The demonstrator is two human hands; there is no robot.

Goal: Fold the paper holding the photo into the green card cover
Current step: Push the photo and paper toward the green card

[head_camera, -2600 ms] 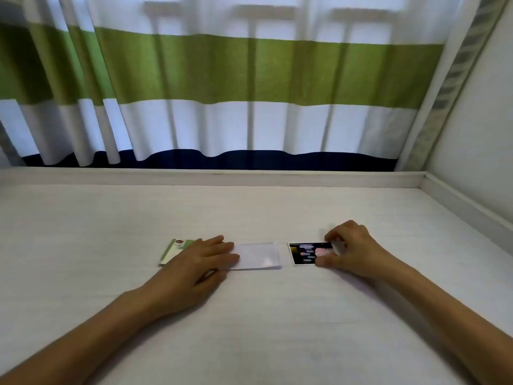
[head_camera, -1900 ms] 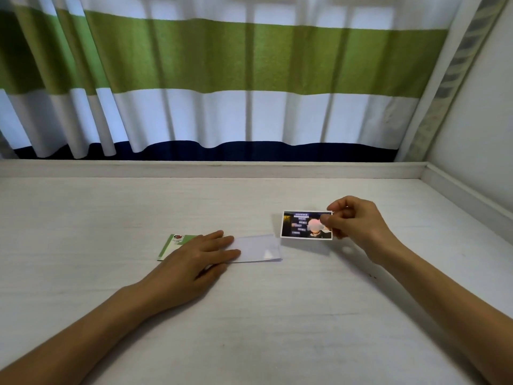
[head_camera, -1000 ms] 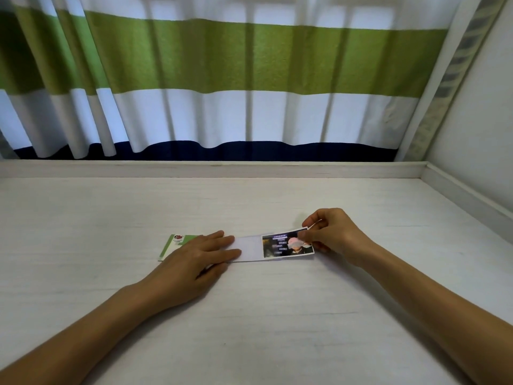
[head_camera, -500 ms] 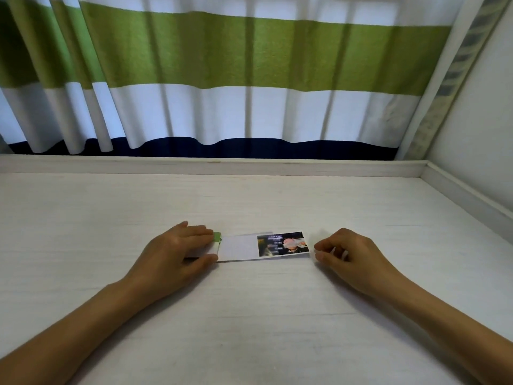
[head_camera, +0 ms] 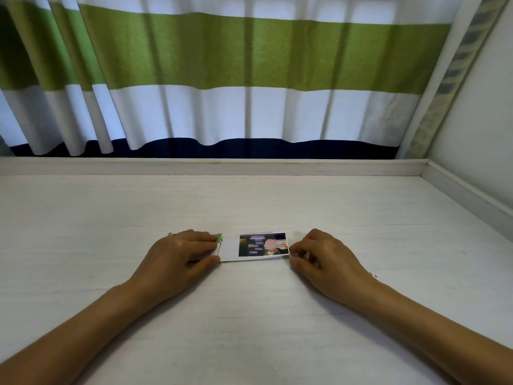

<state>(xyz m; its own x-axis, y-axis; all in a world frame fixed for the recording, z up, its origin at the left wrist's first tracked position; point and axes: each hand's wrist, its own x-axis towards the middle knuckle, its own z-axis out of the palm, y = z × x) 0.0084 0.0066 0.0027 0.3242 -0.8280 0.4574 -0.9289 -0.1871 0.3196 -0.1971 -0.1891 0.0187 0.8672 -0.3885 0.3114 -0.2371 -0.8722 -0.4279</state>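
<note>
The white paper [head_camera: 229, 248] lies flat near the middle of the pale wood-grain surface [head_camera: 249, 315], a short strip with the photo [head_camera: 262, 244] resting on its right half. The photo is a small landscape print with a thin white border, mostly dark, with a pinkish blurred patch at its centre and a few light lines of writing on its left part that are too small to read. At the paper's left end sits the green card cover [head_camera: 219, 237], of which only a green corner and a sliver by the knuckles show. The left hand [head_camera: 180, 255] lies flat over the cover, fingers extended and thumb along the near edge, pressing it down rather than closed on it. The right hand [head_camera: 322, 257] is curled, its fingertips [head_camera: 293, 250] touching the photo's right edge; a true pinch cannot be told. A green, white and navy striped curtain [head_camera: 222, 79] hangs beyond the surface's far edge.
</note>
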